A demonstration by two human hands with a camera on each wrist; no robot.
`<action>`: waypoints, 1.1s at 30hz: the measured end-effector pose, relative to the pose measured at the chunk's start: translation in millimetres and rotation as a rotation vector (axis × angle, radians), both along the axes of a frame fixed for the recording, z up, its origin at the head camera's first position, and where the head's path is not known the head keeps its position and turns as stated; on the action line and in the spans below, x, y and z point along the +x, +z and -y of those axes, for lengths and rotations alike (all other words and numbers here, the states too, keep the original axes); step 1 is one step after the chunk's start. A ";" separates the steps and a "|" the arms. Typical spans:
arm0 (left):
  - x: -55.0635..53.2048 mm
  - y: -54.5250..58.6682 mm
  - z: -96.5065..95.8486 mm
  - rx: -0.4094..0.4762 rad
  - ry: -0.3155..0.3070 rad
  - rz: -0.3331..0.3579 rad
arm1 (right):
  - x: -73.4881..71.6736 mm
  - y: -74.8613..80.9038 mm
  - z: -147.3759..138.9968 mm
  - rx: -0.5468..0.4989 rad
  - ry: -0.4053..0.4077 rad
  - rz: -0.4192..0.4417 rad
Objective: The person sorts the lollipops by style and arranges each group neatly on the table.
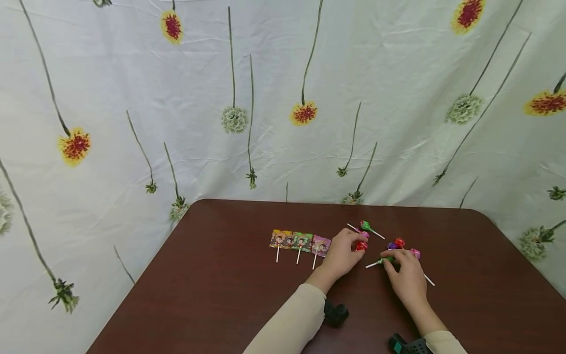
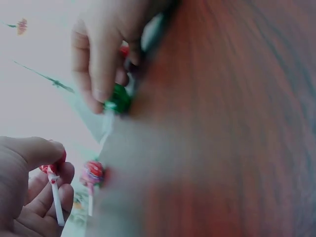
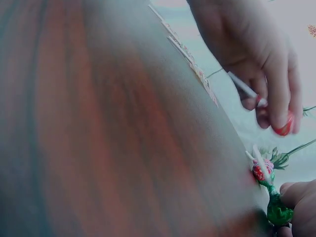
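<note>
My left hand (image 1: 340, 253) pinches a red-wrapped lollipop (image 2: 48, 169) between thumb and fingers; its white stick points down in the left wrist view. To its right, my right hand (image 1: 409, 278) pinches a green-wrapped lollipop (image 3: 280, 212) by its head, with the white stick pointing left in the head view. Just beyond the left fingers lie a pink lollipop (image 1: 364, 235) and another green lollipop (image 1: 364, 225). Past the right fingers are a red lollipop (image 1: 400, 243), a purple one (image 1: 391, 246) and a pink one (image 1: 415, 253), partly hidden by the hand.
Left of my hands, three flat lollipops in square wrappers lie in a row: orange (image 1: 278, 238), green (image 1: 302, 241) and pink (image 1: 321, 244). The dark brown table (image 1: 212, 275) ends against a white flowered cloth (image 1: 199, 88).
</note>
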State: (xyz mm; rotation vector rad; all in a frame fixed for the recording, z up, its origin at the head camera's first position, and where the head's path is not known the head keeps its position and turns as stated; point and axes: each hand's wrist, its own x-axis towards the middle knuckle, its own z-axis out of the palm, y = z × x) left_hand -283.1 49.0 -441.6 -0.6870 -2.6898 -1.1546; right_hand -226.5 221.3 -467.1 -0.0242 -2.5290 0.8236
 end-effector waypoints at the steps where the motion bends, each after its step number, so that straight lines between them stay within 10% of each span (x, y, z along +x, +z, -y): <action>1: 1.1 1.9 1.3 0.043 0.000 0.010 | 0.1 -0.2 0.0 0.002 0.004 -0.004; 18: 21.1 24.8 42.3 0.429 -0.047 0.270 | 0.7 -1.3 0.3 0.020 0.046 -0.065; 33: 41.1 18.4 107.4 0.399 -0.027 0.369 | 1.7 -1.4 0.9 0.004 0.056 -0.076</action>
